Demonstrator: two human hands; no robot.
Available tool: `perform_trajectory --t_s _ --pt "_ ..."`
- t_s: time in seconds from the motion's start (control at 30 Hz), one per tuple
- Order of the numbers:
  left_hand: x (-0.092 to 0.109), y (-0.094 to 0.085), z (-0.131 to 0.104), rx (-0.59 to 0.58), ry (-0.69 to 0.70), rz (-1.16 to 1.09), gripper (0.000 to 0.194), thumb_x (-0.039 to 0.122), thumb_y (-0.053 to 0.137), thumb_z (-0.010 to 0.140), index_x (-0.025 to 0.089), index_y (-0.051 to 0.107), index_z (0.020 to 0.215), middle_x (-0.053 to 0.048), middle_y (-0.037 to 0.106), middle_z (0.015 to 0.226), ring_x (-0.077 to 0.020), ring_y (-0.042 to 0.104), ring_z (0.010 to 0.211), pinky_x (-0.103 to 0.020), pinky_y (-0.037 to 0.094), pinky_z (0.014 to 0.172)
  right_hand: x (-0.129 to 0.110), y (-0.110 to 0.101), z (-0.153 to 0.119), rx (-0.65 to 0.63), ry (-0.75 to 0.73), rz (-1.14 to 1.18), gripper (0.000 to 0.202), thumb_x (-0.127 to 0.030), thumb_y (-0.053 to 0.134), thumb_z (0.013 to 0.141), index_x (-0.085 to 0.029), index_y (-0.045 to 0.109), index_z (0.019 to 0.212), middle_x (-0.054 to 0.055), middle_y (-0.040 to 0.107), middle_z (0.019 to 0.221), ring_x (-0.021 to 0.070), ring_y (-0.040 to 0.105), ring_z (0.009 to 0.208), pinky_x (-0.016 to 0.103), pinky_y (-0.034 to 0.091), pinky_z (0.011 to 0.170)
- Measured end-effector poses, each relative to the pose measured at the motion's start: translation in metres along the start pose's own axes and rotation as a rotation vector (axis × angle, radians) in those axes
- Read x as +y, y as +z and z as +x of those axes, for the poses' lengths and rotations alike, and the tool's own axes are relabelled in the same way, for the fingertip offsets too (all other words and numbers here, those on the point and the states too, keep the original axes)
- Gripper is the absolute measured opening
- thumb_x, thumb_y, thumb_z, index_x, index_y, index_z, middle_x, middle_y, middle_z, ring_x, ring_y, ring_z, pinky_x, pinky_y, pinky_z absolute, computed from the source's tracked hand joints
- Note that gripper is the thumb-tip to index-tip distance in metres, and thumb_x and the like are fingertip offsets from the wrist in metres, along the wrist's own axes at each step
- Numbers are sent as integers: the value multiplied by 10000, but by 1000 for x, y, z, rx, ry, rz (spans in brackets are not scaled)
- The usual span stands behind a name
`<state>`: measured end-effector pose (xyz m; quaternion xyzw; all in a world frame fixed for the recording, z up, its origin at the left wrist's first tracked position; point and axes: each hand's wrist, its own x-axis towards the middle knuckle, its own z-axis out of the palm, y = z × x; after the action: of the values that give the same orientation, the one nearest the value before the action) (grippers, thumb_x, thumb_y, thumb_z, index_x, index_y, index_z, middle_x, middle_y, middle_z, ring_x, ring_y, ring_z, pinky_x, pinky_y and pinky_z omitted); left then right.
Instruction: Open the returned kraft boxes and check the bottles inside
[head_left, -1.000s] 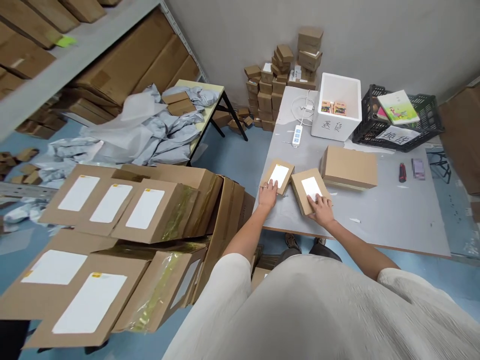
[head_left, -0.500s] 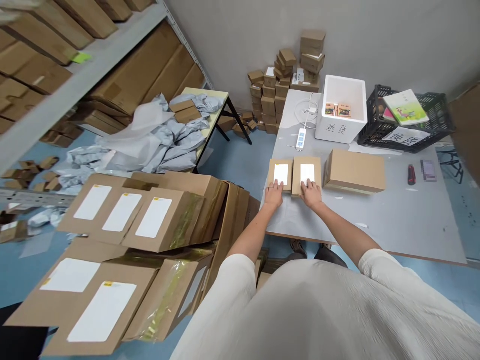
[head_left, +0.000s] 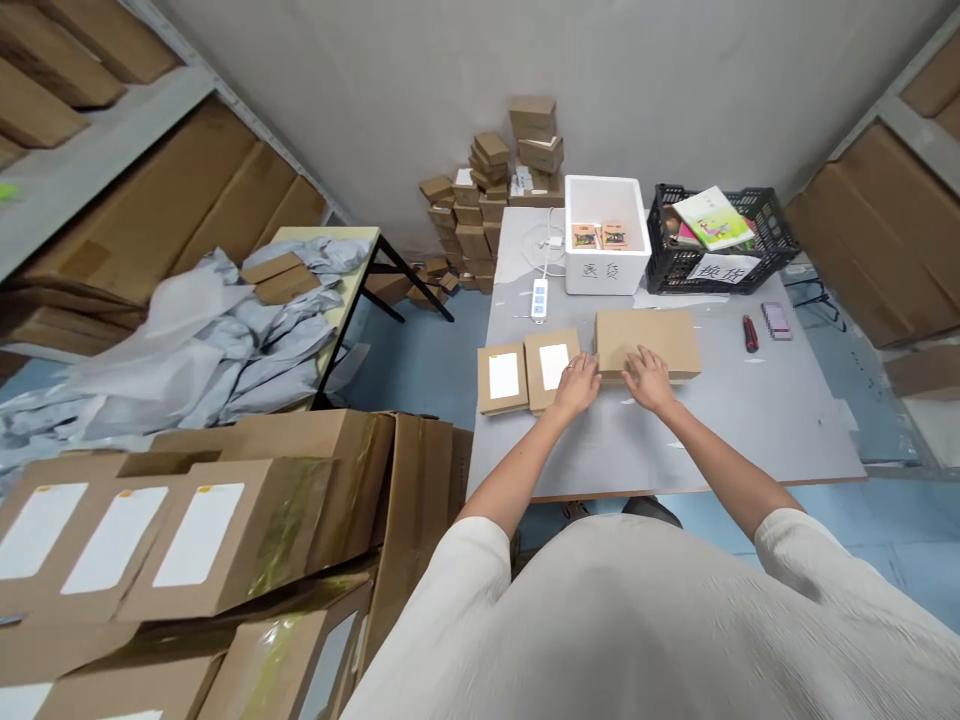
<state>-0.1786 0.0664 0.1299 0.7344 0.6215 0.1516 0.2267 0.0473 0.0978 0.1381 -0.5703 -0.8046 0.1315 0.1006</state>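
A larger plain cardboard box [head_left: 652, 335] lies on the grey table, with two smaller cardboard boxes to its left. Each small one, the outer box [head_left: 514, 405] and the inner box [head_left: 534, 360], bears a white label. My left hand [head_left: 579, 383] is between the inner box and the larger box, fingers stretched out, near the larger box's left front corner; whether it touches is unclear. Fingers spread, my right hand [head_left: 648, 380] rests at the front edge of the larger box. Neither hand grips anything that I can see.
Behind the boxes stand a white foam bin [head_left: 607, 272] and a black crate [head_left: 765, 262] with booklets. A power strip [head_left: 539, 300] lies left, a red-black tool [head_left: 750, 334] right. Large labelled cartons [head_left: 300, 520] are stacked left of the table [head_left: 780, 430].
Both hands have left the two small labelled boxes and moved right to the larger box. The view has turned to the right.
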Motion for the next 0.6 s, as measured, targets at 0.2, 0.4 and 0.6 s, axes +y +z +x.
perform_trajectory --t_s 0.2,0.4,0.6 --pt "28 32 70 28 -215 -117 675 319 469 1073 118 339 1703 -206 321 1783 -355 280 1675 -519 313 1344 117 -19 21 36 240 144 663 -432 544 978 -184 497 1591 215 367 1737 458 345 1554 695 297 1237" --pt "28 44 114 38 -531 -205 925 334 585 1021 165 71 1771 -164 568 1632 -292 616 1446 -403 461 1251 186 -13 53 -42 249 424 887 -411 626 900 -193 317 1703 182 545 1590 379 534 1427 571 448 1205" --pt "62 57 117 -17 -592 -184 1122 403 676 982 155 -93 1761 -198 493 1664 -308 566 1489 -368 468 1229 226 -26 59 -40 415 437 1068 -514 709 841 -131 260 1732 214 543 1547 379 562 1405 510 484 1191"
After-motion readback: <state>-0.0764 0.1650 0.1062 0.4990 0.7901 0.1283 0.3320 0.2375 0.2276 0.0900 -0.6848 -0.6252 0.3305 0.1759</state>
